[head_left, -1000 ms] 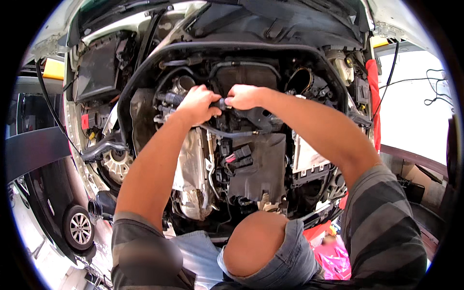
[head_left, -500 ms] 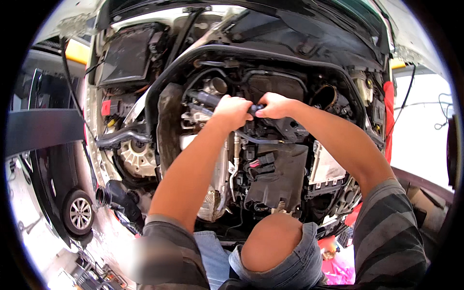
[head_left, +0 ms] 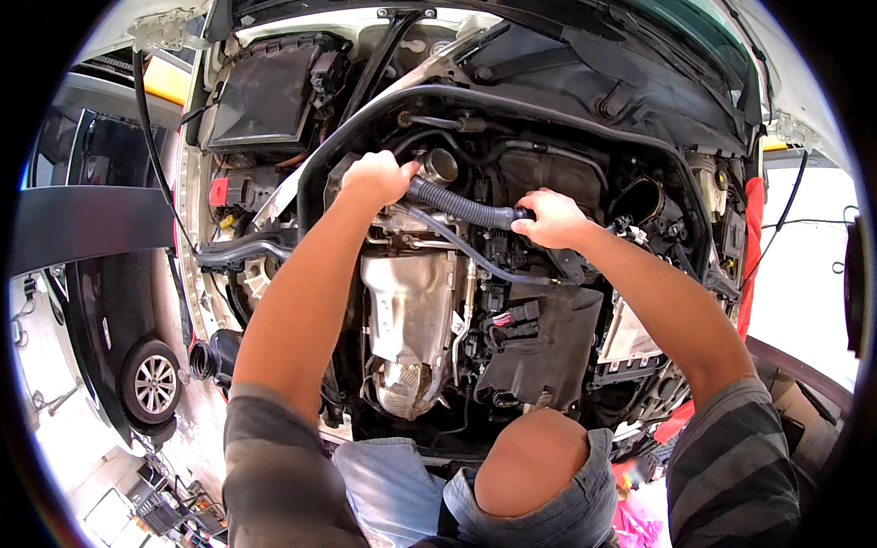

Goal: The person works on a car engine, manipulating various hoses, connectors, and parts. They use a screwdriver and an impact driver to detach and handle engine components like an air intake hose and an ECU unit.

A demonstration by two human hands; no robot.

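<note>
A black corrugated hose (head_left: 466, 206) stretches across the upper middle of the engine bay between my two hands. My left hand (head_left: 376, 177) is closed at its left end, beside a round metal opening (head_left: 438, 166); the fingertips are partly hidden. At the other end of this hose, my right hand (head_left: 551, 219) grips with thumb and fingers. A thinner dark hose (head_left: 484, 265) runs just below. Nearer to me lies a silvery metal heat shield (head_left: 402, 301), with a dark engine cover (head_left: 553, 342) to its right.
Black rubber seal (head_left: 548, 99) arches behind my hands. At the back left sits a black box (head_left: 260, 96). Unplugged-looking connectors (head_left: 516, 320) stand near the middle. A round dark opening (head_left: 639, 199) is at the right. A dark car (head_left: 119, 301) stands to the left.
My hands have moved apart: the left one went leftward, the right one slightly right and down. The corrugated hose between them now shows. The whole view has shifted a little.
</note>
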